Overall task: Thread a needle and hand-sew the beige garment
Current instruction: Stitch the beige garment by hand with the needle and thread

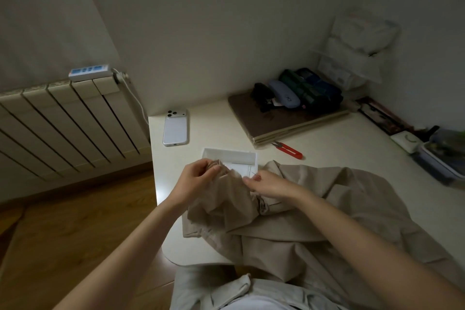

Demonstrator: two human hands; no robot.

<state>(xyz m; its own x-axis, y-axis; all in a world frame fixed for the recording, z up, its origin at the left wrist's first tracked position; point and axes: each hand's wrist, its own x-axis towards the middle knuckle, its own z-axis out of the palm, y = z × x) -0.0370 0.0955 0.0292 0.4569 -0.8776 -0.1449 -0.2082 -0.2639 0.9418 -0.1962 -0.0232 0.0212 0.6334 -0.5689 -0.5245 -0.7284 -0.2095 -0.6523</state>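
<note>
Light grey clothing (226, 292) on the lap, bottom centre, nearest the lens. Both bare forearms run up from the lower corners.

Left third: cream panel radiator (63, 118) against the wall. White power strip (89, 72) lies on its top, with a white cable hanging down beside it. Wood floor (63, 221) below.

Centre-left: cream desk (226, 128). White phone (175, 127) lies face down near the desk's far left corner. White open box (231, 156) sits just behind the hands.

Centre: left hand (193, 181), fingers curled, grips a bunched fold at the top of the beige garment (289, 221) and holds it raised off the desk. The garment is heaped from frame centre to lower right, draping over the near desk edge toward the lap.

Right hand (266, 184) lies just right of the left, resting on the cloth. Thumb and forefinger are pressed together in a pinch at the same raised edge. Needle cannot be made out, too small.

Centre-right: red thread snips (288, 150) lie on the desk beyond the garment, well apart from it. Behind them is a brown-topped stack of boards (281, 121) carrying a grey-blue case (284, 94) and a dark green bundle (312, 90).

Right: clear plastic bags (357, 45) are piled in the upper right corner. Lidded plastic container (442, 156) sits at the right edge.
</note>
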